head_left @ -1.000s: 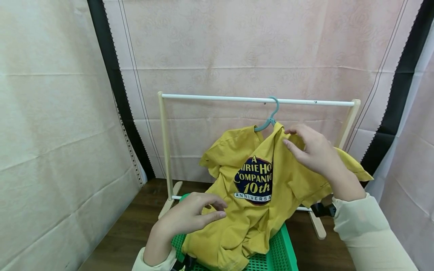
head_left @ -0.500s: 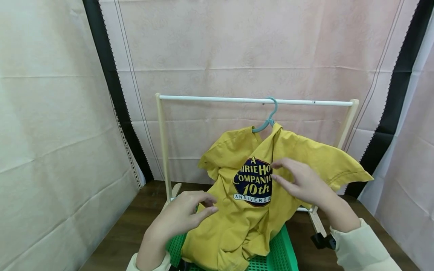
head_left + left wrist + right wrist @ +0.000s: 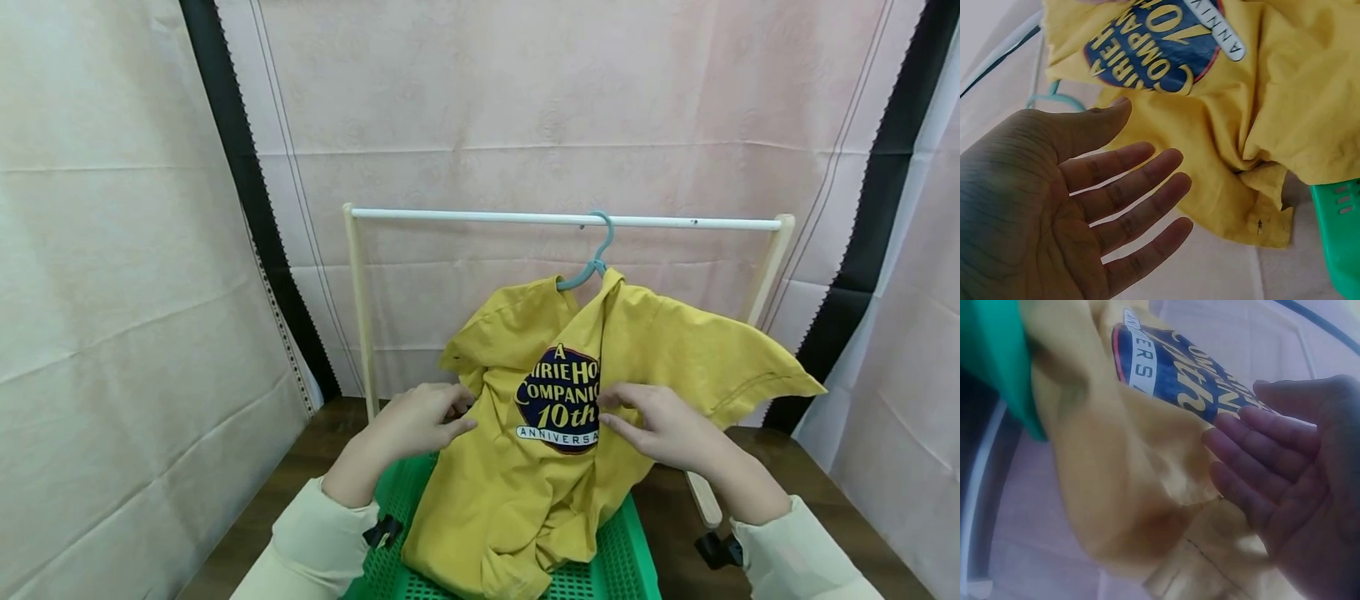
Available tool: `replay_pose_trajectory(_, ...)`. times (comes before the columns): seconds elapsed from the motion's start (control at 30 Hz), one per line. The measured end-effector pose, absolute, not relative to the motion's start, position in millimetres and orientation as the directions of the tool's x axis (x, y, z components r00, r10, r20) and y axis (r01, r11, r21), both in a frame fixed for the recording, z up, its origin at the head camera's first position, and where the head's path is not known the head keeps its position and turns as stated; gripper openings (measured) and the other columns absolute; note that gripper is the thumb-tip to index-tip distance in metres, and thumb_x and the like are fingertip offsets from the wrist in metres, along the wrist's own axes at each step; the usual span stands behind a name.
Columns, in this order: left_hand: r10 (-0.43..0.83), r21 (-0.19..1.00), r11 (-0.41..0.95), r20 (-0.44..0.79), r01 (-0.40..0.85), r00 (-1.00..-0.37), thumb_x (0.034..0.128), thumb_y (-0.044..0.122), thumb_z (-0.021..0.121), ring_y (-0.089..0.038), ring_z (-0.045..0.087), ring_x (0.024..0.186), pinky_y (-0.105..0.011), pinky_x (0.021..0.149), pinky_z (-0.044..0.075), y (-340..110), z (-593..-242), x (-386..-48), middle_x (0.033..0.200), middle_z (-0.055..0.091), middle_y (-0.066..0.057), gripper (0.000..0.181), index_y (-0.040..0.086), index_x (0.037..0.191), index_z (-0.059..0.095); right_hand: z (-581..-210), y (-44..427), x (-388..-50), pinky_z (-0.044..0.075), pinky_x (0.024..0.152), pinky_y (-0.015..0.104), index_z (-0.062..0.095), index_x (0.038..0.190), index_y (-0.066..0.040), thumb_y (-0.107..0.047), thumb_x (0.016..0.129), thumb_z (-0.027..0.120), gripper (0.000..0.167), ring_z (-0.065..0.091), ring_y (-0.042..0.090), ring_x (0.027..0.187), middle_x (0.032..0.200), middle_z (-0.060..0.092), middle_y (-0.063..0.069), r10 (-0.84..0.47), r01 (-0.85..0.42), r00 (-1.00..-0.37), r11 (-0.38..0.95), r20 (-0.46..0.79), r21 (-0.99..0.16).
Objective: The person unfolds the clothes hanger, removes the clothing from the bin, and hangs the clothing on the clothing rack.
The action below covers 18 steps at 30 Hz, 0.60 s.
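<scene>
A yellow T-shirt (image 3: 517,517) with a dark blue printed badge hangs on a light blue hanger (image 3: 602,242), which is hooked over the white rail (image 3: 450,216). Its lower end droops into a green basket (image 3: 633,550). My left hand (image 3: 420,421) hovers by the shirt's left side, fingers loosely bent and holding nothing; in the left wrist view its fingers (image 3: 1141,209) are spread. In front of the shirt, right of the badge, is my right hand (image 3: 663,425). The right wrist view shows its fingers (image 3: 1260,450) extended near the cloth; whether they touch it I cannot tell.
The rack's pale side posts (image 3: 360,308) stand at both ends of the rail. A brown wooden table (image 3: 262,517) lies under the basket and rack. Pale curtains (image 3: 525,83) enclose the back and sides.
My right hand has come down from the shirt's shoulder to beside the badge, and the sleeve on that side now spreads outward. My left hand has risen slightly.
</scene>
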State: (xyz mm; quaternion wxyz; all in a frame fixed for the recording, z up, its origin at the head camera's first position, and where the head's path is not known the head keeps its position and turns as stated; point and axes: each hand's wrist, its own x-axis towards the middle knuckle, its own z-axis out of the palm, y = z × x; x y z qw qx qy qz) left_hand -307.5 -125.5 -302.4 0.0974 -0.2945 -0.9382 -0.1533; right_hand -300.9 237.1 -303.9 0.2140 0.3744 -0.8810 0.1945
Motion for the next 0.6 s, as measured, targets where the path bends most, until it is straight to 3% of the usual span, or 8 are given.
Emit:
replay_pose_trajectory(0.3,0.521,0.133,0.827,0.184,0.546,-0.833,0.0996,0.042,0.063,-0.020,0.064,0.104,-0.042,0.081,0.054,-106,-307,-322,0.122,0.066,-0.002,0.042,0.015,0.131,0.063,-315,235,-300,0.057,0.077,0.038,0.070,0.108,-0.009,-0.013,0.096,0.069,0.012,0.069,0.014,0.091,0.099,0.072,-0.002,-0.634,-0.751,-0.629,0.645,0.450,-0.142)
replay_pose_trajectory(0.5,0.516,0.020,0.852,0.137,0.523,-0.846,0.0991,0.042,0.064,-0.017,0.064,0.090,-0.034,0.068,0.053,-98,-323,-337,0.115,0.067,-0.001,0.039,0.012,0.125,0.066,-327,238,-300,0.056,0.075,0.035,0.069,0.105,-0.011,-0.017,0.097,0.069,0.010,0.067,0.010,0.087,0.094,0.069,-0.009,-0.639,-0.729,-0.658,0.673,0.399,-0.123)
replay_pose_trajectory(0.6,0.515,0.003,0.854,0.127,0.520,-0.848,0.0988,0.038,0.066,-0.013,0.062,0.074,-0.030,0.059,0.050,-94,-327,-341,0.097,0.068,0.001,0.029,0.013,0.112,0.071,-330,241,-300,0.057,0.077,0.036,0.070,0.109,-0.010,-0.018,0.097,0.069,0.015,0.068,0.012,0.090,0.098,0.071,-0.005,-0.647,-0.727,-0.662,0.676,0.378,-0.117)
